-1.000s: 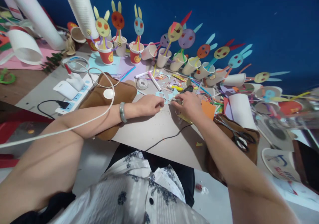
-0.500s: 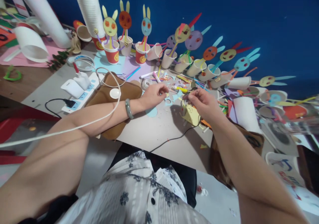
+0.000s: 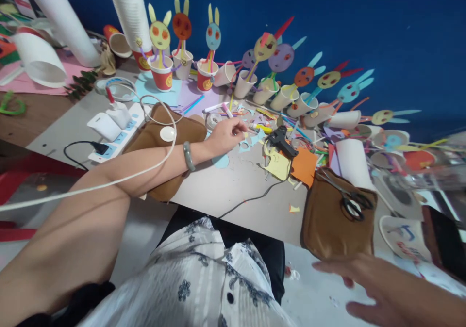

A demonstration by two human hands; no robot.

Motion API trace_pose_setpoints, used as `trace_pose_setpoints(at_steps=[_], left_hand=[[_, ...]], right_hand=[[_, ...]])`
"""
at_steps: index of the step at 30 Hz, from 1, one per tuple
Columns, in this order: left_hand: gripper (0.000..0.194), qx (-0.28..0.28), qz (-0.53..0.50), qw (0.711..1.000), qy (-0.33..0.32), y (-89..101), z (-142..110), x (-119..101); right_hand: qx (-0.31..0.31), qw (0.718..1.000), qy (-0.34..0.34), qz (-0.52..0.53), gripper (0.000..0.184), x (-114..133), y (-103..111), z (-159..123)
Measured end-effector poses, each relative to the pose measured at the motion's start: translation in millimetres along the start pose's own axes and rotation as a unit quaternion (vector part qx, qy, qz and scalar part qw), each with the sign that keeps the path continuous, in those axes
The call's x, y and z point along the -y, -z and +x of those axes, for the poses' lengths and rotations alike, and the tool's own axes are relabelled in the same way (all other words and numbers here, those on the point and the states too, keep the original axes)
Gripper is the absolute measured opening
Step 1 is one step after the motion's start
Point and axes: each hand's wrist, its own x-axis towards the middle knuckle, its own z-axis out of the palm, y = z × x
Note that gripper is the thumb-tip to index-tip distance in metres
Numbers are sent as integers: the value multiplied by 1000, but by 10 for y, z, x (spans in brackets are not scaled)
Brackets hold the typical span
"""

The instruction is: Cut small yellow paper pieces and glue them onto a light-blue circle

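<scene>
My left hand hovers low over the table's middle, near blue paper scraps. Its fingers are curled in; what they hold, if anything, is too small to make out. A bracelet circles that wrist. My right hand, slightly blurred, is at the lower right, off the table's front edge, fingers apart and holding nothing. To the right of my left hand a black glue gun lies on yellow paper and orange paper. Black-handled scissors rest on a brown pouch, the thing nearest my right hand.
Paper cups with rabbit-faced figures line the blue wall. A tall cup stack stands at the back left. A white cable crosses above my left forearm, near a power strip. A phone lies at the right.
My right hand has moved from the glue gun's spot down and right past the table's front edge, its fingers now spread. The glue gun and scissors are uncovered. My left hand has barely moved.
</scene>
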Motion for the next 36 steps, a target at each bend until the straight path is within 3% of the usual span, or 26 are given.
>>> trace_pose_setpoints(at_steps=[1, 2, 4, 8, 13, 16, 21, 30, 36], left_hand=[[13, -1, -5, 1000, -4, 5, 0, 3], [11, -2, -8, 1000, -7, 10, 0, 6], [8, -4, -11, 1000, -11, 19, -3, 9], [8, -11, 2, 1000, -2, 28, -5, 4], [9, -11, 21, 1000, -1, 31, 2, -7], [8, -18, 15, 1000, -4, 24, 10, 6], [8, -19, 12, 1000, -10, 6, 17, 40], [8, -25, 3, 1000, -16, 31, 30, 31], [6, -28, -6, 999, -19, 24, 34, 50]], right_hand=[[124, 992, 25, -6, 39, 38, 10, 69], [195, 980, 26, -22, 39, 88, 22, 190], [125, 990, 18, -62, 24, 201, 27, 549], [11, 989, 3, -147, 31, 352, -95, 1439], [-35, 959, -36, -278, 45, 315, -272, 2313], [-15, 944, -52, -327, 33, 232, -288, 2600], [-36, 944, 7, -328, 30, 93, -306, 2795], [-43, 961, 10, -274, 22, -45, -277, 2796], [-109, 978, -4, -180, 20, -69, -378, 2765]])
